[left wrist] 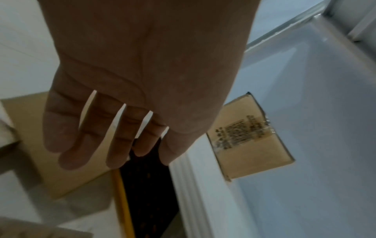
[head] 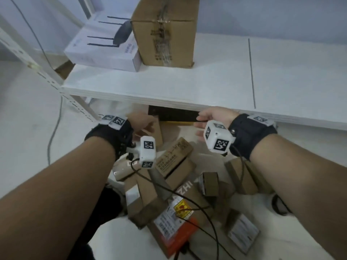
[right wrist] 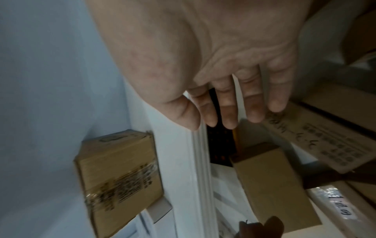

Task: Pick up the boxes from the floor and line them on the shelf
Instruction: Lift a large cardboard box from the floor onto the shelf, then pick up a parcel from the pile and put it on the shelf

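Note:
Several brown cardboard boxes (head: 174, 160) lie heaped on the floor below the white shelf (head: 169, 85). A tall brown box (head: 165, 32) stands upright on the shelf beside a white router box (head: 101, 51). My left hand (head: 140, 122) hovers over a small upright brown box (head: 156, 132) at the back of the heap, fingers straight and spread (left wrist: 93, 128), holding nothing. My right hand (head: 208, 119) hangs just under the shelf's front edge, fingers extended (right wrist: 230, 109) and empty. The tall shelf box also shows in both wrist views (left wrist: 248, 138) (right wrist: 118, 173).
A black and yellow box (head: 174, 115) lies under the shelf between my hands. A perforated white upright (head: 28, 59) stands at the left. Black cables (head: 187, 199) trail from the wrist cameras over the heap. A grey cord (head: 54, 136) runs along the floor at the left.

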The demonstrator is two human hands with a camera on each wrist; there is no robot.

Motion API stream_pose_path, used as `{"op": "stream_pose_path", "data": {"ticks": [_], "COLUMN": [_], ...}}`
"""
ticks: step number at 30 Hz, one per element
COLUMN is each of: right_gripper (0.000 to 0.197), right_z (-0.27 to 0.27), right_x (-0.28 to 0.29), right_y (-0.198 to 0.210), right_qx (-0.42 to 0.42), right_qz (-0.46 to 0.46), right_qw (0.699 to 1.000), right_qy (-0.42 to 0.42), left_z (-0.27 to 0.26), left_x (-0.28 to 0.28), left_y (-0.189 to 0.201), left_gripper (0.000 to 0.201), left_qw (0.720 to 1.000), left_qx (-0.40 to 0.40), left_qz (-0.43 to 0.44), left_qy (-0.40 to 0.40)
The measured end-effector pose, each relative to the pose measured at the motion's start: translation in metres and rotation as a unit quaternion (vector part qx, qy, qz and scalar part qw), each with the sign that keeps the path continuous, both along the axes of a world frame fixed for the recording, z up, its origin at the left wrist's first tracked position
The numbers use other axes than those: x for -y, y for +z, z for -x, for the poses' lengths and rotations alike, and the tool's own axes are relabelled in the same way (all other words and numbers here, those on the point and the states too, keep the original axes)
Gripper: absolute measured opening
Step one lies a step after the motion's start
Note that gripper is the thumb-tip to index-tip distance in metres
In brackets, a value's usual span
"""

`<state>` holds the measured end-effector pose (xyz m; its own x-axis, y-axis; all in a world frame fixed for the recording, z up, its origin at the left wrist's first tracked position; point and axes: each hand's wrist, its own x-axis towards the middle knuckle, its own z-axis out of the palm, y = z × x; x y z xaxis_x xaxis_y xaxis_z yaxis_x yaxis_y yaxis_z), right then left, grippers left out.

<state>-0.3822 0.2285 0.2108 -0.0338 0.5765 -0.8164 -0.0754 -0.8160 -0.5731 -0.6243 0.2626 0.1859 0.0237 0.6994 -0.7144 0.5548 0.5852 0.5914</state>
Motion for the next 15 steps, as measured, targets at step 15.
{"op": "stream_pose_path", "data": {"ticks": [15], "right_gripper": [0.019], "right_z": [0.056], "right_x": [0.030], "right_y": [-0.104], "right_qx": [0.064], "right_qz": [0.083], "right_qw": [0.990], "right_qy": [0.090], "left_z": [0.064], "left_x": [0.052], "left_y": [-0.095], "left_gripper": [0.052], "left_qw": [0.988], "left_qx": [-0.110], "left_qz": [0.106], "left_qy": [0.033]}}
